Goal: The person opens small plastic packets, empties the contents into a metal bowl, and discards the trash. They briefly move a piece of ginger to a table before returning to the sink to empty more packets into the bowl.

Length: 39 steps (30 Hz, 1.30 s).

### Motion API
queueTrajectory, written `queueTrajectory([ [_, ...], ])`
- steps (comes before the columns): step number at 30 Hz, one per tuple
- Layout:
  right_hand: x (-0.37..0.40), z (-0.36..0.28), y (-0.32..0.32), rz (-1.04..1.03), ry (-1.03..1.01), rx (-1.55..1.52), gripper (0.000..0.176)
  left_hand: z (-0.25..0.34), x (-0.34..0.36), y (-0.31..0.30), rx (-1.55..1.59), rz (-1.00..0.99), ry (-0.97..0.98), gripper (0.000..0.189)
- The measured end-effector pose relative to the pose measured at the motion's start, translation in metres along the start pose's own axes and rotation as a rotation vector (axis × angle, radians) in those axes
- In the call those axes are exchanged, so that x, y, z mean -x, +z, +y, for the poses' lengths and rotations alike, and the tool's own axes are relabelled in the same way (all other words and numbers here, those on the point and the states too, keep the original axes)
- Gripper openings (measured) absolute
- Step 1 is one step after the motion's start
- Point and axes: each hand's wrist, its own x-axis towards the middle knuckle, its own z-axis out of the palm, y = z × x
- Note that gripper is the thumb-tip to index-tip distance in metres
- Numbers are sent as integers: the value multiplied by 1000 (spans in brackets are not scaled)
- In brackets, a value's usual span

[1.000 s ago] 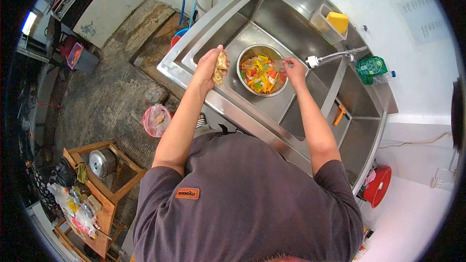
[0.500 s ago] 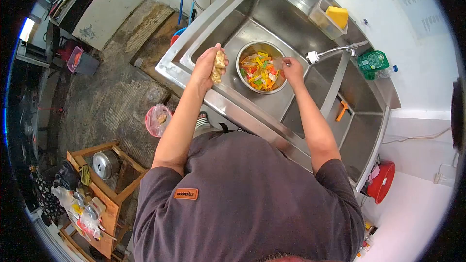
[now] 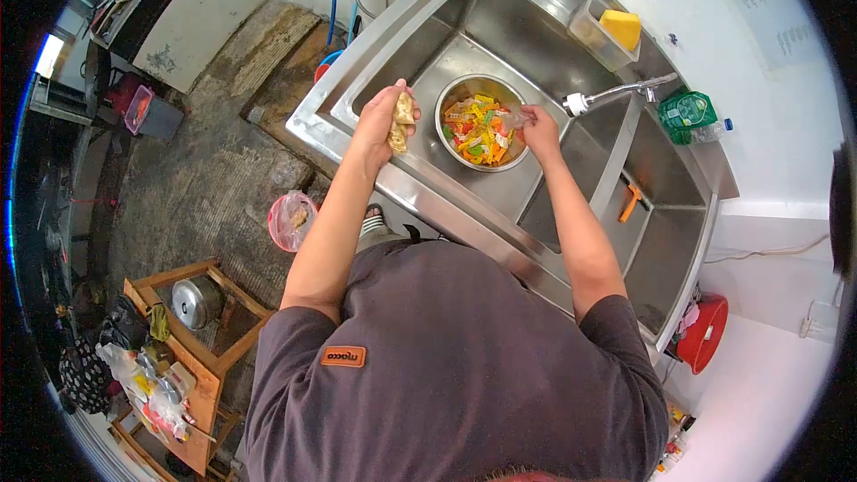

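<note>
A round steel bowl (image 3: pixel 457 92) full of several small coloured plastic pieces stands in the left basin of a stainless steel sink (image 3: pixel 527 36). My left hand (image 3: pixel 382 125) is closed around a crumpled tan cloth (image 3: pixel 403 121) just left of the bowl, over the basin's front corner. My right hand (image 3: pixel 538 128) rests at the bowl's right rim, fingers pinched on a small clear piece I cannot make out. The faucet spout (image 3: pixel 578 104) ends just right of that hand.
A clear holder with a yellow sponge (image 3: pixel 620 29) sits on the sink's back edge, a green bottle (image 3: pixel 685 112) behind the faucet. An orange tool (image 3: pixel 630 203) lies in the right basin. A red bucket (image 3: pixel 703 334), a pink bag (image 3: pixel 290 220) and a wooden stool (image 3: pixel 192 326) stand on the floor.
My right hand has shifted slightly along the bowl's right rim. My left hand still holds the cloth in the same place.
</note>
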Motion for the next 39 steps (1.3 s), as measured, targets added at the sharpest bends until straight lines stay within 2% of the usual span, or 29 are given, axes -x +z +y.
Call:
queueTrajectory([
  [2, 3, -11, -5, -11, -19, 43, 32, -1, 0, 0, 4, -6, 3, 26],
  [4, 6, -25, -8, -64, 85, -190, 35, -1, 0, 0, 5, -4, 5, 26],
  [8, -9, 10, 3, -38, 58, -170, 33, 0, 0, 0, 3, 0, 0, 26],
  [10, -10, 12, 5, -14, 180, -236, 29, -1, 1, 0, 16, -13, -3, 26],
  [13, -8, 15, 6, -52, 116, -233, 24, 0, 1, 0, 5, -10, -3, 26],
  [17, -1, -13, -3, -115, 173, -182, 24, -2, 0, -2, -10, -4, 12, 27],
  [19, 4, -32, -5, -98, 283, -347, 22, 0, 2, 1, -71, 10, -12, 28],
  [22, 6, -42, -6, -113, 247, -420, 25, 0, 8, 5, -176, 20, -38, 28],
  [24, 0, -35, 1, -147, 135, -437, 30, -2, 18, 12, -126, 17, -71, 28],
  [26, 6, -71, 6, -125, 107, -419, 28, 0, 35, 24, -140, 25, -58, 30],
  [28, 21, -131, 8, -239, 40, -494, 26, -3, 45, 25, -181, -43, -111, 34],
  [31, 54, -223, 10, -441, -19, -584, 20, 8, 75, 25, -166, -34, -112, 36],
  [32, 60, -239, 15, -534, -29, -597, 16, 9, 82, 16, -159, -7, -108, 36],
  [34, 65, -250, 30, -571, -51, -589, 15, 14, 94, 0, -126, -6, -42, 39],
  [36, 74, -271, 40, -679, -67, -551, 14, 21, 114, -18, -198, 77, 18, 38],
  [37, 77, -281, 43, -764, -77, -587, 21, 23, 124, -28, -158, 110, 37, 36],
  [39, 91, -307, 49, -773, -111, -613, 24, 31, 144, -54, -119, 185, 54, 32],
])
